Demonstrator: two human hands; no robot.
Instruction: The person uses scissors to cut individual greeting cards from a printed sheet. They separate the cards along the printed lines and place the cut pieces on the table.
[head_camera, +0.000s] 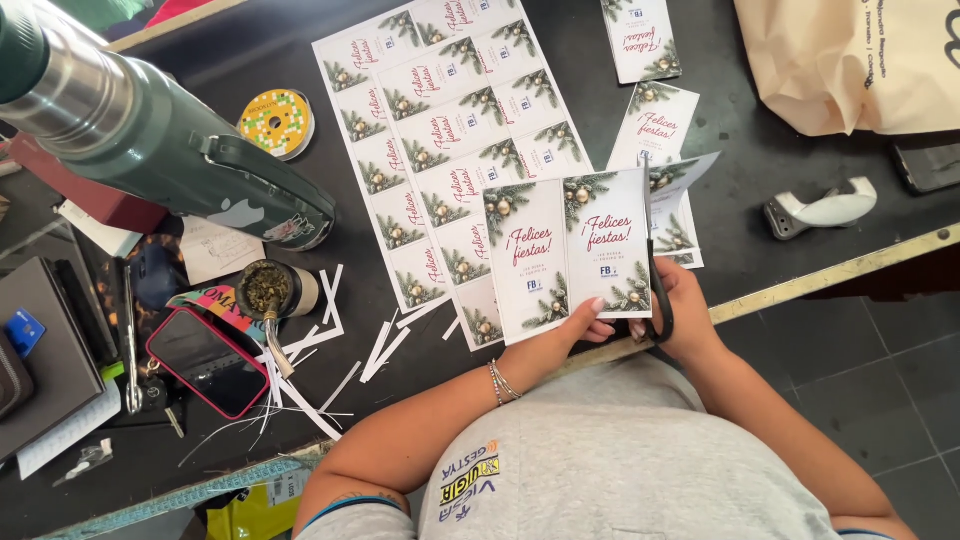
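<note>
My left hand (572, 330) holds a strip of two printed holiday cards (566, 252) by its lower edge, above the black table (250, 60). Each card is white with red script and pine sprigs with ornaments. My right hand (678, 308) grips black-handled scissors (652, 250), whose blades run up along the strip's right edge. A cut piece of card (684, 172) hangs off to the right of the blades. A large uncut sheet of the same cards (440, 140) lies flat behind the strip.
White paper offcuts (330, 350) litter the table's front. A green thermos (150, 130) lies at left, with a tape roll (277, 122), a mate cup (268, 290) and a red-cased phone (205, 360). Cut cards (640, 35), a cream bag (860, 60) and a white tool (825, 208) sit at right.
</note>
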